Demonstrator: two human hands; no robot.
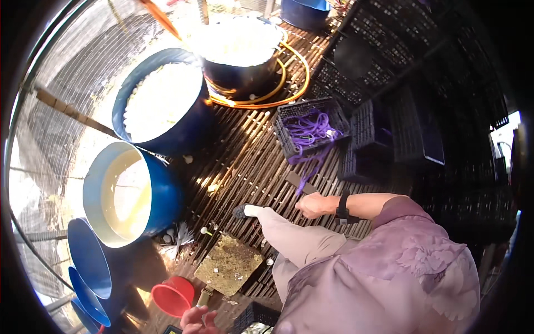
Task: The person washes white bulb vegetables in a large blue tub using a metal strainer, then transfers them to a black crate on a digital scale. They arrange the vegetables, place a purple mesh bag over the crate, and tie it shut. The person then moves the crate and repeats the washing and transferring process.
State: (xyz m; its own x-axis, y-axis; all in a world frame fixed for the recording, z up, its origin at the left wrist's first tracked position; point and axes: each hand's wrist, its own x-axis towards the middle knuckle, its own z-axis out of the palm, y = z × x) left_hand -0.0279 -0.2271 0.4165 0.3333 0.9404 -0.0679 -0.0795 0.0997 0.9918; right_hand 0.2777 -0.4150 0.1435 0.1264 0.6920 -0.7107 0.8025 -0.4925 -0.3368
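Observation:
At the lower edge my left hand (200, 320) shows slightly curled fingers held apart, with nothing visible in them. It is nearest a red bucket (173, 296) and a short flat piece (205, 295) at the edge of a worn, stained square block (228, 264). My right hand (312, 206), a dark band on its wrist, is closed in a fist near my leg. The end of a purple strap (311, 131) reaches down to it from a black crate (285, 139), passing over a flat brown piece (295, 179). What the fist holds is hidden.
Large blue tubs stand on the left; two hold whitish lumps (167, 100) and one cloudy liquid (130, 189). An orange hose (300, 92) loops round the far tub. Black crates (378, 131) stack on the right. Pale bulbs (204, 230) lie on the slatted floor (245, 161).

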